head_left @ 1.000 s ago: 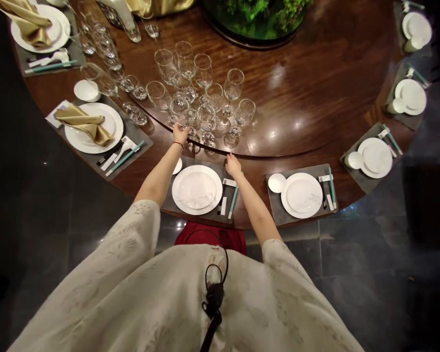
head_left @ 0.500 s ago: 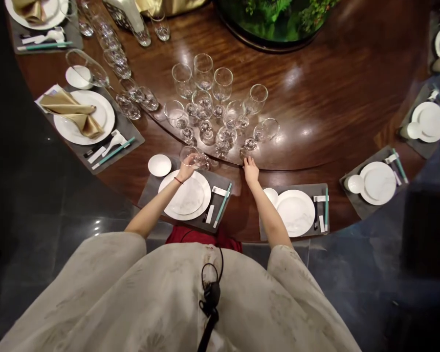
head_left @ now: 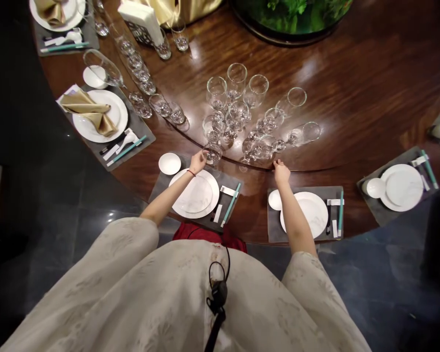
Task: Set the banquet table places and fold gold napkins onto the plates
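My left hand (head_left: 198, 162) reaches past a small white bowl (head_left: 169, 164) and grips a clear wine glass (head_left: 211, 155) at the edge of the dark wooden turntable (head_left: 352, 98). My right hand (head_left: 281, 172) holds nothing, with its fingertips resting at the turntable's rim. Beyond both hands stands a dense cluster of wine glasses (head_left: 234, 117). One more glass (head_left: 304, 133) lies on its side at the cluster's right. Below my left hand sits a white marbled plate (head_left: 194, 194) on a grey placemat (head_left: 229, 210).
Further place settings with plates, teal chopsticks and a gold folded napkin (head_left: 91, 112) ring the polished table. A row of small glasses (head_left: 143, 80) stands at the upper left, near a round planted centrepiece (head_left: 289, 14). A dark stone floor (head_left: 388, 293) surrounds the table.
The turntable and its glasses have shifted right in view. My left hand has moved right with the wine glass, and my right hand has slid right along the rim.
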`<state>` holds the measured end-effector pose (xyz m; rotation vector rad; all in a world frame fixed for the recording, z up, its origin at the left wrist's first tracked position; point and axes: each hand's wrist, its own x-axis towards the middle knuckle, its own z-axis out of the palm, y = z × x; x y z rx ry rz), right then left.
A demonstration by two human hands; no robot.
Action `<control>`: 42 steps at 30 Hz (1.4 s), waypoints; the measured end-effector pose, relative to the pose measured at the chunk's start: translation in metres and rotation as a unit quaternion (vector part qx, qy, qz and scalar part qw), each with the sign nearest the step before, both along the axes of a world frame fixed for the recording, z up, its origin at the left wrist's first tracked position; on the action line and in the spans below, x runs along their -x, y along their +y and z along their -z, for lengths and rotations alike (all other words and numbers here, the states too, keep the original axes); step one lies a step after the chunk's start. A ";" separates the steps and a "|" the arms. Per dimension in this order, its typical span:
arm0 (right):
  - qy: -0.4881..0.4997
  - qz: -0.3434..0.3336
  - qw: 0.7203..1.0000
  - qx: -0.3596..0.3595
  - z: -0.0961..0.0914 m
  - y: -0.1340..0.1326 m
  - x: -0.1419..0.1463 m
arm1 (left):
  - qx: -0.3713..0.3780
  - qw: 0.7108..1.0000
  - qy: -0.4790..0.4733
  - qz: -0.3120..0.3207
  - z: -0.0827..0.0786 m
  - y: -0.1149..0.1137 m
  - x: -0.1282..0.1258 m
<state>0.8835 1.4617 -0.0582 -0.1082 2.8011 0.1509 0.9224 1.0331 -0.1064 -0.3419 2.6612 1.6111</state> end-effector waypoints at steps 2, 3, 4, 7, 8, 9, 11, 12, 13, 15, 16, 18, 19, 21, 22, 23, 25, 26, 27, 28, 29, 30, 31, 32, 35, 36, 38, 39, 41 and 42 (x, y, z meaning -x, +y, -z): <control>0.019 0.001 1.000 0.002 -0.001 0.011 -0.003 | 0.021 0.994 -0.001 -0.103 -0.003 -0.023 0.012; 0.026 0.010 1.000 0.003 -0.002 0.015 -0.005 | 0.019 0.988 0.003 -0.156 -0.004 -0.034 0.021; 0.031 0.022 0.999 0.005 -0.003 0.017 -0.009 | 0.012 0.980 0.008 -0.197 -0.005 -0.044 0.032; 0.053 0.076 0.995 0.021 -0.012 0.016 -0.025 | -0.022 0.967 0.005 -0.255 -0.006 -0.057 0.068; 0.067 0.095 0.993 0.032 -0.015 0.013 -0.032 | -0.027 0.964 0.000 -0.263 -0.006 -0.056 0.078; 0.085 0.109 0.989 0.048 -0.018 0.009 -0.040 | -0.027 0.962 -0.007 -0.271 -0.006 -0.052 0.087; 0.120 0.114 0.982 0.093 -0.022 -0.004 -0.058 | -0.013 0.957 -0.025 -0.289 -0.006 -0.039 0.099; 0.133 0.100 0.978 0.123 -0.024 -0.011 -0.068 | -0.002 0.954 -0.038 -0.296 -0.006 -0.031 0.102; 0.140 0.079 0.974 0.158 -0.025 -0.019 -0.078 | 0.010 0.952 -0.051 -0.300 -0.006 -0.024 0.103; 0.142 0.033 0.962 0.231 -0.027 -0.035 -0.096 | 0.037 0.951 -0.071 -0.299 -0.008 -0.010 0.102; 0.139 0.014 0.954 0.265 -0.028 -0.043 -0.105 | 0.051 0.951 -0.076 -0.294 -0.008 -0.005 0.100; 0.130 -0.004 0.940 0.316 -0.031 -0.060 -0.120 | 0.072 0.957 -0.074 -0.272 -0.010 0.001 0.095; 0.125 -0.005 0.934 0.333 -0.033 -0.068 -0.127 | 0.077 0.962 -0.068 -0.254 -0.011 0.002 0.093; 0.113 0.001 0.928 0.356 -0.039 -0.081 -0.139 | 0.072 0.975 -0.049 -0.206 -0.013 -0.001 0.086; 0.107 0.008 0.925 0.363 -0.043 -0.087 -0.143 | 0.065 0.981 -0.036 -0.181 -0.014 -0.004 0.081; 0.101 0.017 0.924 0.368 -0.047 -0.093 -0.148 | 0.056 0.985 -0.022 -0.161 -0.015 -0.008 0.075; 0.089 0.042 0.922 0.375 -0.055 -0.102 -0.155 | 0.037 0.989 0.005 -0.141 -0.021 -0.019 0.057; 0.081 0.055 0.920 0.378 -0.059 -0.106 -0.159 | 0.026 0.990 0.019 -0.141 -0.025 -0.026 0.044; 0.072 0.067 0.919 0.382 -0.062 -0.110 -0.162 | 0.015 0.989 0.031 -0.146 -0.030 -0.032 0.028; 0.059 0.076 0.916 0.390 -0.064 -0.116 -0.164 | 0.002 0.987 0.040 -0.154 -0.036 -0.038 0.009; 0.043 0.082 0.911 0.401 -0.065 -0.122 -0.167 | -0.013 0.986 0.046 -0.161 -0.042 -0.044 -0.013; 0.025 0.087 0.904 0.419 -0.064 -0.131 -0.170 | -0.030 0.985 0.048 -0.166 -0.049 -0.048 -0.037; 0.004 0.091 0.892 0.444 -0.061 -0.142 -0.173 | -0.043 0.985 0.044 -0.163 -0.055 -0.050 -0.061; -0.022 0.096 0.874 0.476 -0.058 -0.155 -0.176 | -0.049 0.986 0.038 -0.156 -0.061 -0.049 -0.086; -0.119 0.130 0.777 0.604 -0.042 -0.202 -0.188 | -0.043 0.995 0.007 -0.094 -0.072 -0.033 -0.145; -0.147 0.149 0.738 0.642 -0.036 -0.218 -0.193 | -0.046 0.997 -0.002 -0.064 -0.073 -0.022 -0.158; -0.163 0.199 0.680 0.687 -0.027 -0.241 -0.200 | -0.063 0.998 -0.014 -0.005 -0.071 0.003 -0.173; -0.148 0.228 0.669 0.692 -0.023 -0.247 -0.203 | -0.072 0.997 -0.018 0.019 -0.069 0.016 -0.176; -0.097 0.278 0.672 0.680 -0.018 -0.248 -0.203 | -0.083 0.995 -0.023 0.058 -0.065 0.039 -0.174; -0.074 0.294 0.680 0.667 -0.016 -0.244 -0.200 | -0.083 0.993 -0.022 0.078 -0.064 0.049 -0.171</control>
